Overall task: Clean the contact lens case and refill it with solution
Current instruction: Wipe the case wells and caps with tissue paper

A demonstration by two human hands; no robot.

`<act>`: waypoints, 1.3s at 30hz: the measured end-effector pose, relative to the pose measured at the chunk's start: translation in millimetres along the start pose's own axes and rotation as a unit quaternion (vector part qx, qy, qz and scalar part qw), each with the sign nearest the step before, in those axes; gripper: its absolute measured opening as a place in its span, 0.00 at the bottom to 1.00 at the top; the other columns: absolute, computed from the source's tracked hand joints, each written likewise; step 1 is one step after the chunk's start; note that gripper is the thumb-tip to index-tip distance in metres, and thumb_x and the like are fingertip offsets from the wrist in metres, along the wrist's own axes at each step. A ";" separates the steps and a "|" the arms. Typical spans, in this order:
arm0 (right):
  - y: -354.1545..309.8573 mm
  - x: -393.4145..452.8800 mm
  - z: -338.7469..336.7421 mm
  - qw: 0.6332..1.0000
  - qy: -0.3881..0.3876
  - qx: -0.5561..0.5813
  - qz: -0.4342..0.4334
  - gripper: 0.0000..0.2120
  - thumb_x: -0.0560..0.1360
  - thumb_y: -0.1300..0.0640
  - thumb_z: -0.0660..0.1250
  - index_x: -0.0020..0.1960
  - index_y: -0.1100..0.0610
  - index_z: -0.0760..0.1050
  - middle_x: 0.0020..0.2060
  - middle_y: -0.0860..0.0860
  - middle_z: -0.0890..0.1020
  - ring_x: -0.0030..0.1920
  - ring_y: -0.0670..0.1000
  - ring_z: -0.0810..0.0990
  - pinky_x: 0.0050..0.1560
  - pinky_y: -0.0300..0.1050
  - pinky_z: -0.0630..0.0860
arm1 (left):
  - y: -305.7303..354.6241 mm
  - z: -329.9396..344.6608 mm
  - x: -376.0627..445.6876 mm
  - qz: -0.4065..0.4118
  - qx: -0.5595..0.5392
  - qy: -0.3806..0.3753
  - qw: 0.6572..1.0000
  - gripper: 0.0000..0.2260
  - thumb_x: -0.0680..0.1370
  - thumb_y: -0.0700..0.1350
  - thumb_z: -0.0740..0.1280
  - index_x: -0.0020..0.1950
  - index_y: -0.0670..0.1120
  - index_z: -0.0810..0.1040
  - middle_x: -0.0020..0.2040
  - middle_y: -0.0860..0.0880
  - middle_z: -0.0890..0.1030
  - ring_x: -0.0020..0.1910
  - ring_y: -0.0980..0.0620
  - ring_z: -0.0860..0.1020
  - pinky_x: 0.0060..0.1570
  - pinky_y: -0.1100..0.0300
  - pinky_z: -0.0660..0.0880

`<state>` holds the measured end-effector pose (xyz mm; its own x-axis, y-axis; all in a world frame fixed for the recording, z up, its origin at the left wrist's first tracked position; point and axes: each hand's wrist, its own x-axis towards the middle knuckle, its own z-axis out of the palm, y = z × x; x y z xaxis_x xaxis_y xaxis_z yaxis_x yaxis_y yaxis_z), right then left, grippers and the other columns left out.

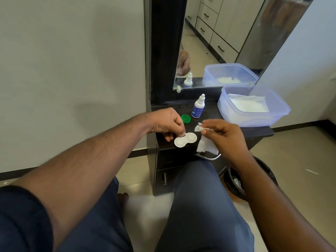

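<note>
— White plastic, that's what the left hand [168, 124] has: the lens case [185, 140], pinched at its far edge between thumb and fingers, held over the near edge of the dark counter [254, 130]. Can you see both wells?

— Both are open and face up, side by side, with no lids on them. Whether they are wet or dry I cannot tell. What about the right hand [224, 135]?

— Closed on a piece of tissue [206, 147]. The thumb and forefinger nip a twisted corner of it, which points toward the case, and the rest of the sheet hangs down from the fingers. That tip is just beside the case, not touching it.

— And behind the hands?

— Just beyond the left hand a green lid [186, 118] lies flat on the counter. Next to it, a little farther back, stands a small bottle [198, 107], upright, with a white nozzle top and a blue label.

— Farther out?

— To the right, on the counter, a clear plastic tub [278, 113] with white tissues inside. Behind it all a mirror [227, 33] leans against the wall and repeats the bottle and the tub.

— Below the counter?

— A metal drawer handle [209, 157] just under the hanging tissue. On the floor to the right, partly hidden by the right forearm, a bin [234, 184] with a black liner and a scrap of white inside. The person's knees, in dark blue trousers, fill the foreground.
</note>
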<state>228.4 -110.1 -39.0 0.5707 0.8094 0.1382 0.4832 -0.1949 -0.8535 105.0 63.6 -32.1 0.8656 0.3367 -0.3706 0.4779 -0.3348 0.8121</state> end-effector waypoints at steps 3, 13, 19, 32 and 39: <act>-5.2 7.0 0.2 0.983 -0.051 -0.139 -0.104 0.09 0.73 0.60 0.71 0.53 0.55 0.83 0.49 0.45 0.76 0.53 0.47 0.74 0.54 0.40 0.72 | -0.5 1.1 -0.9 0.006 0.008 -0.003 1.000 0.06 0.74 0.36 0.68 0.48 0.36 0.83 0.34 0.54 0.83 0.30 0.57 0.78 0.29 0.66 0.76; -11.0 12.6 11.7 0.956 -0.143 -0.214 -0.141 0.11 0.74 0.62 0.67 0.55 0.58 0.82 0.46 0.49 0.81 0.47 0.47 0.77 0.48 0.35 0.73 | -9.0 8.4 -4.1 0.035 -0.014 0.050 0.998 0.05 0.73 0.34 0.68 0.45 0.34 0.83 0.39 0.44 0.83 0.33 0.55 0.77 0.31 0.65 0.76; 0.6 7.7 22.9 0.986 -0.068 -0.125 -0.083 0.09 0.73 0.64 0.67 0.48 0.58 0.84 0.42 0.47 0.82 0.43 0.43 0.79 0.43 0.27 0.72 | -10.3 7.2 -3.8 0.037 -0.024 0.051 0.998 0.06 0.72 0.34 0.68 0.44 0.34 0.83 0.35 0.51 0.83 0.35 0.54 0.77 0.34 0.63 0.76; 9.2 15.7 23.1 0.996 -0.076 0.042 -0.025 0.12 0.73 0.68 0.65 0.42 0.53 0.83 0.41 0.45 0.83 0.44 0.44 0.80 0.45 0.33 0.74 | -8.2 5.9 -1.9 0.026 -0.047 0.051 0.997 0.05 0.74 0.35 0.68 0.45 0.35 0.83 0.37 0.51 0.82 0.33 0.56 0.77 0.30 0.66 0.76; 15.1 11.3 25.4 0.997 -0.054 0.016 -0.056 0.10 0.73 0.68 0.66 0.44 0.56 0.83 0.41 0.45 0.82 0.44 0.42 0.79 0.45 0.31 0.75 | -8.7 6.5 -1.7 0.021 -0.041 0.054 0.997 0.06 0.73 0.35 0.68 0.45 0.36 0.83 0.36 0.54 0.83 0.40 0.49 0.78 0.33 0.64 0.76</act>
<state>225.2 -89.8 -63.1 0.4384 0.8804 0.1805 0.5174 -0.0831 -0.8517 100.3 60.2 -41.5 0.8618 0.4175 -0.2883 0.4234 -0.2787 0.8620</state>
